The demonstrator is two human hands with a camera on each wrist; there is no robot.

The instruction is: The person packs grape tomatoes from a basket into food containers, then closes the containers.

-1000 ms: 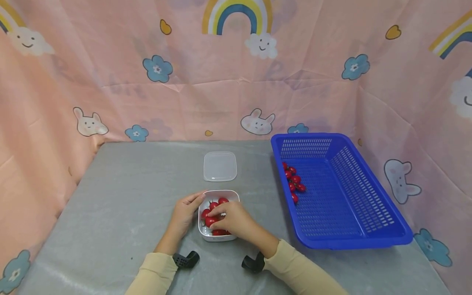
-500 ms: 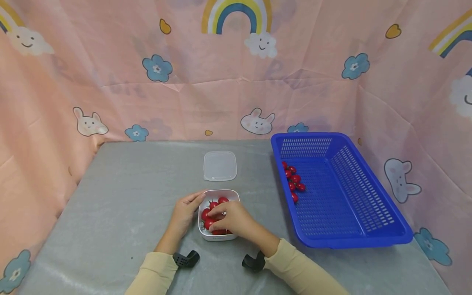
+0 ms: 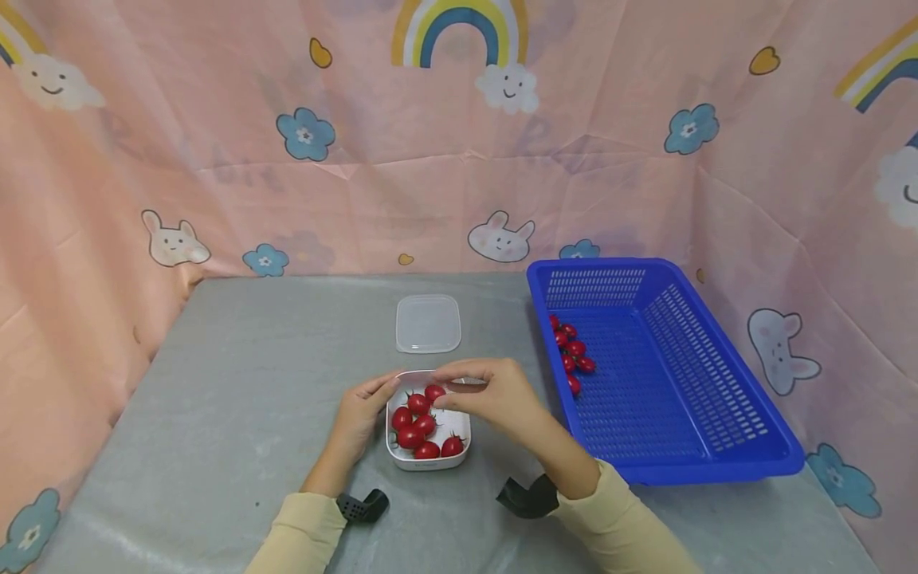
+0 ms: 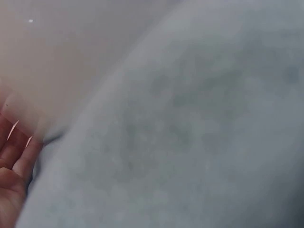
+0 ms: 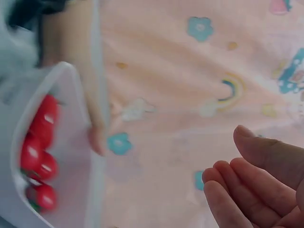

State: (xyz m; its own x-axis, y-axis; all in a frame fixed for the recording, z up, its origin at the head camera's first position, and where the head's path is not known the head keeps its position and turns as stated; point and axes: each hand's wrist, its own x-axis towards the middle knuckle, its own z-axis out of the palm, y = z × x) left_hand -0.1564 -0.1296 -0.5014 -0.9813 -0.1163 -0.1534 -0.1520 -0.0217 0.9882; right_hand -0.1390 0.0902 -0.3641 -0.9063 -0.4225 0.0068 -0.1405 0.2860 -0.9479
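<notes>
A small white food container (image 3: pixel 462 418) in the head view holds several red cherry tomatoes (image 3: pixel 409 436), some with green stems. My left hand (image 3: pixel 356 413) holds its far left corner, thumb at the rim and fingers along the outside; the left wrist view shows only part of those fingers (image 4: pixel 16 159) beside the blurred, pale container wall. Over the container's far right corner is my right hand (image 3: pixel 495 392), its thumb and fingers apart. In the right wrist view that hand (image 5: pixel 256 183) has nothing between the fingers, and the container with tomatoes (image 5: pixel 43 166) stands at left.
A clear lid (image 3: pixel 428 324) lies behind the container on the grey table (image 3: pixel 237 399). On the right stands a blue perforated basket (image 3: pixel 645 375), with more cherry tomatoes (image 3: pixel 575 349) along its left wall. A pink patterned curtain (image 3: pixel 402 183) encloses the table's back and sides.
My right hand has let go of the tomatoes in the container, risen and moved to the right, uncovering more of them. The left hand keeps its place at the container.
</notes>
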